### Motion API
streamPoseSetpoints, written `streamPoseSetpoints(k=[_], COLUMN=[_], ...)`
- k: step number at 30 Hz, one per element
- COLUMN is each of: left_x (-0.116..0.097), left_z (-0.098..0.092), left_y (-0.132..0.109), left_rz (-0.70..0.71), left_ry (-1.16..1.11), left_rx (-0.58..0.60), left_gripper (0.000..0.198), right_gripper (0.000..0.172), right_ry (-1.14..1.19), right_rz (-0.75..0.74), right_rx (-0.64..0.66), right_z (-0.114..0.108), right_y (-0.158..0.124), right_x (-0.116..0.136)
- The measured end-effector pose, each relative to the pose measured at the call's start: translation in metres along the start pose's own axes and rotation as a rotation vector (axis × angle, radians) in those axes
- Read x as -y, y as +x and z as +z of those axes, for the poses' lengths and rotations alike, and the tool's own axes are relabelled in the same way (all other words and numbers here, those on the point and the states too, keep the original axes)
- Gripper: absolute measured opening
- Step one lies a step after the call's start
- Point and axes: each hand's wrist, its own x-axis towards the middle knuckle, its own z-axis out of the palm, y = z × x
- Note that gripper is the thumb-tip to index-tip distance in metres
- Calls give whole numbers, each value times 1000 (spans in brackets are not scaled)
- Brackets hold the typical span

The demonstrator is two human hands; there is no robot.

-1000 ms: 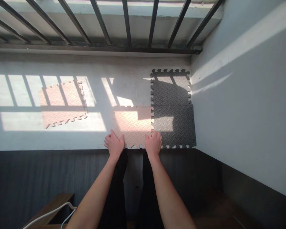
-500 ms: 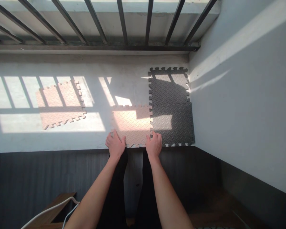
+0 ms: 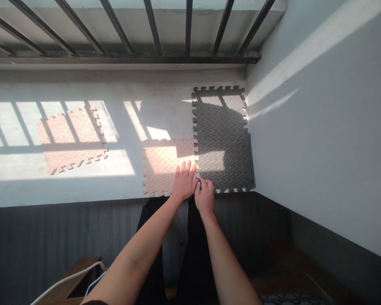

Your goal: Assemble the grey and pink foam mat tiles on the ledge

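A pink foam puzzle tile (image 3: 160, 167) lies on the pale floor, its right edge interlocked with a dark grey tile (image 3: 228, 163). A second grey tile (image 3: 219, 112) joins behind that one, against the wall corner. My left hand (image 3: 184, 182) lies flat with fingers stretched out on the pink tile's near right corner. My right hand (image 3: 205, 195) is curled beside it, fingertips pressed on the toothed seam between the pink and grey tiles.
Another pink tile (image 3: 71, 142) lies loose to the left in barred sunlight. A black railing (image 3: 152, 29) runs along the far side. A grey wall (image 3: 320, 127) bounds the right. A dark step edge (image 3: 66, 220), a wooden piece and white cable (image 3: 66, 281) sit near.
My left hand has moved right from the pink tile's near left corner to beside my right hand and flattened. My right hand stays at the seam. The view shifted slightly.
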Motion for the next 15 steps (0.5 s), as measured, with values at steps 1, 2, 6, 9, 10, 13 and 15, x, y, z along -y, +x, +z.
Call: streamPoseSetpoints(k=[1, 2, 6, 9, 10, 13, 15], left_x=[0, 0, 0, 0, 0, -2, -3], left_z=[1, 2, 2, 2, 3, 7, 9], left_y=[0, -1, -3, -2, -2, -1, -1], left_rz=[1, 3, 5, 17, 19, 8, -4], left_ry=[2, 4, 23, 37, 40, 50, 56], left_rx=[0, 2, 25, 43, 46, 45, 33], left_gripper=[69, 68, 67, 66, 66, 65, 64], right_gripper=[42, 42, 43, 43, 43, 42, 43], right_ry=[-22, -47, -156, -212, -224, -268, -296], right_rz=[-15, -29, -52, -60, -68, -84, -80], right_rx=[22, 46, 121, 162, 175, 210, 234], right_z=[-1, -2, -5, -8, -9, -12, -14], right_y=[0, 0, 3, 5, 6, 7, 5], right_x=[0, 0, 5, 8, 9, 11, 12])
